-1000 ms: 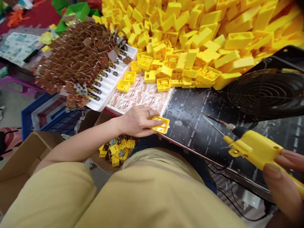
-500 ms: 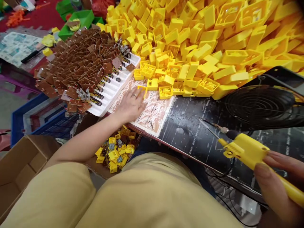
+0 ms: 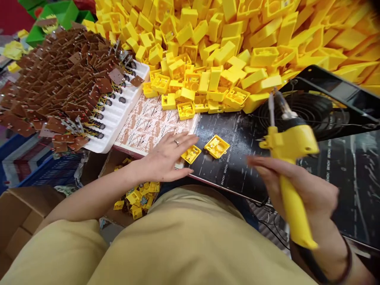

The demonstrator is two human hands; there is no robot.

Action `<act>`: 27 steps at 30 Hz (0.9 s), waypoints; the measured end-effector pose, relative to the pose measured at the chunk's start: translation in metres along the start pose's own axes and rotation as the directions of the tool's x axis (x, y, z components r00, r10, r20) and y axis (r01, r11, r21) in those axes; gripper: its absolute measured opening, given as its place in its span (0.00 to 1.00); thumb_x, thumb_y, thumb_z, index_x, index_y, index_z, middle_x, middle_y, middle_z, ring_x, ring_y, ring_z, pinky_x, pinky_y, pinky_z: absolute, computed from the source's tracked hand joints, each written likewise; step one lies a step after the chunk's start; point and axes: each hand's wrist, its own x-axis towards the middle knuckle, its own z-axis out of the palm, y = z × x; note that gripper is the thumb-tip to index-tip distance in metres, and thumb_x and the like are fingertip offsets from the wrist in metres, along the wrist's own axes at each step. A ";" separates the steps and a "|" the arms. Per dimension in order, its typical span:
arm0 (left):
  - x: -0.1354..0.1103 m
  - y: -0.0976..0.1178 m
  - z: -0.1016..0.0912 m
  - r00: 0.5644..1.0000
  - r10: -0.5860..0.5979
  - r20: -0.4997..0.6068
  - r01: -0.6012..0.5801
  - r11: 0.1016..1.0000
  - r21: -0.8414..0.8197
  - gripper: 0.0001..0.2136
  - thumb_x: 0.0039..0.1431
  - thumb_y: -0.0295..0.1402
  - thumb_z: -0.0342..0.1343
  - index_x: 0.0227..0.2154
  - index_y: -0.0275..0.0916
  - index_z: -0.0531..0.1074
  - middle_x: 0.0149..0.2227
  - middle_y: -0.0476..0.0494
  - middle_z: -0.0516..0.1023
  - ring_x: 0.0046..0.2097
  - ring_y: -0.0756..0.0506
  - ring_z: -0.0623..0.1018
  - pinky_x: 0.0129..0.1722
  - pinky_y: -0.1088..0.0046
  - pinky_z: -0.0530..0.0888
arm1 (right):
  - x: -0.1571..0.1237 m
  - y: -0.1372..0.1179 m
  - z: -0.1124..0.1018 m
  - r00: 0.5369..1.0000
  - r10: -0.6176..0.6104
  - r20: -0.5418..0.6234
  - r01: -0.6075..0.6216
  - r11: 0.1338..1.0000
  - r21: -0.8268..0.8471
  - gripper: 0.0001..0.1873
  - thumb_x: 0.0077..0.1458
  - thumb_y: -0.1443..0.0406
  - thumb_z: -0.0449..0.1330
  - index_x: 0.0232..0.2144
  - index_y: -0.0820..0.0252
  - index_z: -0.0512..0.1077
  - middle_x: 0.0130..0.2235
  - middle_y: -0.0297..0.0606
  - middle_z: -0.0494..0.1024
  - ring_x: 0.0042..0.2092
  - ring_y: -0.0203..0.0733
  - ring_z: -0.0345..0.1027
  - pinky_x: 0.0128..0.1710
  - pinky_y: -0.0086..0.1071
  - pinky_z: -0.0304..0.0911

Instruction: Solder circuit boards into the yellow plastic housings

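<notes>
My left hand [image 3: 169, 156], with a ring on one finger, lies over the bench edge with its fingers stretched out. Its fingertips touch a small yellow plastic case [image 3: 191, 154], partly hidden under them. Just right of it, a second yellow case [image 3: 217, 147] rests with its hollow side up on the black bench mat [image 3: 237, 166]. My right hand [image 3: 311, 190] is closed around the handle of a yellow soldering gun [image 3: 292, 144]. The gun's metal tip and thin feed tube point away from me, above the mat, apart from both cases.
A heap of yellow cases [image 3: 213, 51] covers the back. At left, brown circuit boards [image 3: 59, 75] with wires are piled on a white foam tray [image 3: 118, 114]. A black fan [image 3: 299, 111] stands back right. Below the bench edge are a box of yellow pieces [image 3: 139, 200] and a cardboard box [image 3: 20, 221].
My left hand has come back from the heap toward the front edge. Two yellow cases now lie on the mat. The soldering gun has swung upright, its tip now pointing away from me.
</notes>
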 end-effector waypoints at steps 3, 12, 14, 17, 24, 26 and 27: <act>0.001 0.002 0.002 1.000 -0.003 0.026 0.002 1.000 0.025 0.28 0.61 0.37 0.53 0.62 0.33 0.59 0.60 0.31 0.70 0.62 0.35 0.68 0.60 0.49 0.65 | 0.016 -0.002 0.028 0.994 -0.102 0.047 0.103 0.995 -0.007 0.18 0.57 0.57 0.65 0.47 0.57 0.69 0.42 0.41 0.79 0.41 0.44 0.77 0.40 0.31 0.72; 0.019 -0.011 -0.008 0.939 0.330 0.091 -0.304 0.926 -0.225 0.22 0.52 0.18 0.46 0.42 0.46 0.77 0.49 0.52 0.81 0.65 0.43 0.67 0.66 0.53 0.58 | 0.012 0.006 0.038 0.983 -0.146 0.112 0.145 0.989 0.021 0.18 0.61 0.64 0.61 0.52 0.55 0.64 0.44 0.40 0.77 0.45 0.45 0.75 0.42 0.35 0.72; 0.013 -0.011 -0.010 0.984 0.128 -0.122 -0.145 0.979 -0.142 0.18 0.56 0.21 0.46 0.40 0.45 0.77 0.48 0.49 0.81 0.61 0.43 0.71 0.63 0.53 0.63 | 0.006 0.009 0.030 0.983 -0.141 0.117 0.138 0.990 0.037 0.19 0.60 0.64 0.62 0.53 0.56 0.64 0.44 0.40 0.77 0.45 0.45 0.75 0.41 0.34 0.72; 0.003 -0.002 0.000 0.958 -0.075 -0.278 0.093 0.994 0.053 0.19 0.59 0.40 0.53 0.50 0.37 0.74 0.54 0.34 0.76 0.56 0.36 0.74 0.55 0.51 0.70 | 0.001 0.013 0.028 0.982 -0.144 0.120 0.138 0.989 0.056 0.20 0.60 0.64 0.62 0.53 0.58 0.65 0.44 0.42 0.77 0.44 0.46 0.75 0.40 0.35 0.72; 0.018 0.019 0.021 0.996 0.014 -0.089 -0.005 0.995 0.105 0.24 0.60 0.39 0.53 0.57 0.34 0.67 0.51 0.36 0.77 0.50 0.38 0.75 0.51 0.59 0.72 | 0.002 0.015 0.035 0.958 -0.235 0.161 0.214 0.967 0.138 0.16 0.62 0.66 0.59 0.52 0.58 0.64 0.43 0.42 0.77 0.44 0.45 0.75 0.39 0.35 0.72; 0.033 0.007 0.012 0.989 0.019 -0.143 -0.006 0.996 0.091 0.27 0.60 0.46 0.53 0.57 0.34 0.67 0.52 0.36 0.76 0.53 0.38 0.74 0.54 0.57 0.71 | 0.004 0.015 0.033 0.955 -0.253 0.152 0.232 0.962 0.144 0.19 0.60 0.65 0.61 0.52 0.58 0.63 0.43 0.43 0.77 0.45 0.47 0.74 0.44 0.40 0.71; 0.040 -0.003 0.006 0.984 -0.007 -0.178 0.026 0.994 0.104 0.26 0.60 0.47 0.53 0.56 0.34 0.68 0.54 0.35 0.75 0.54 0.37 0.73 0.56 0.56 0.69 | 0.007 0.015 0.033 0.954 -0.262 0.145 0.242 0.960 0.142 0.21 0.59 0.64 0.63 0.52 0.59 0.63 0.43 0.44 0.77 0.46 0.48 0.74 0.46 0.42 0.71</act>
